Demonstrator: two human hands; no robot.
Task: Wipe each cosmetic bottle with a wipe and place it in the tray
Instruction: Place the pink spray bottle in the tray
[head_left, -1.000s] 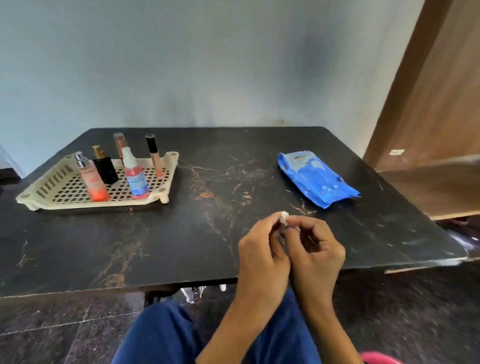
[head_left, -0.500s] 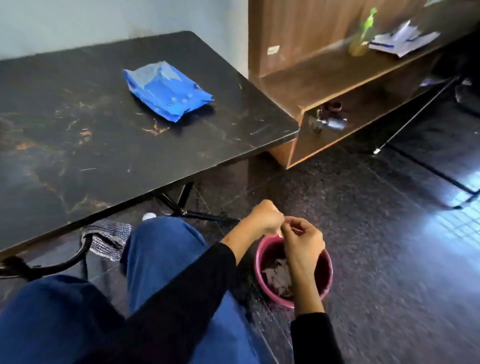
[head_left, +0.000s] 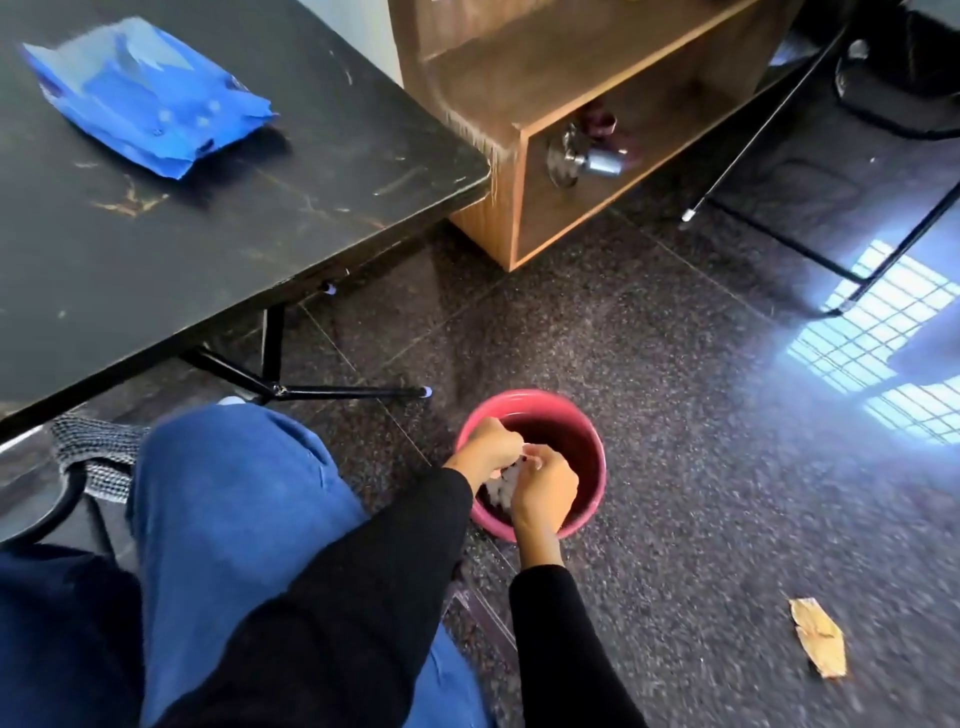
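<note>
Both hands sit curled over the round pink plastic bucket on the floor: left hand and right hand pinch a crumpled white wipe between them. Blue wipe packet lies on the black table.

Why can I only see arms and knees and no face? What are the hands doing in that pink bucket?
The camera sits on the person's head and looks down, so you see what they see: their own knees in blue trousers and two arms in black sleeves. There is no robot here, only a person.

The left hand and the right hand are both over a pink bucket on the floor. Between the fingers is something small, white and crumpled, probably a used wipe being thrown away. I cannot tell which hand really holds it.

On the black table lies a blue pack, likely the wipes. Beside the table stands a wooden shelf, and a scrap of brown paper lies on the floor.
</note>
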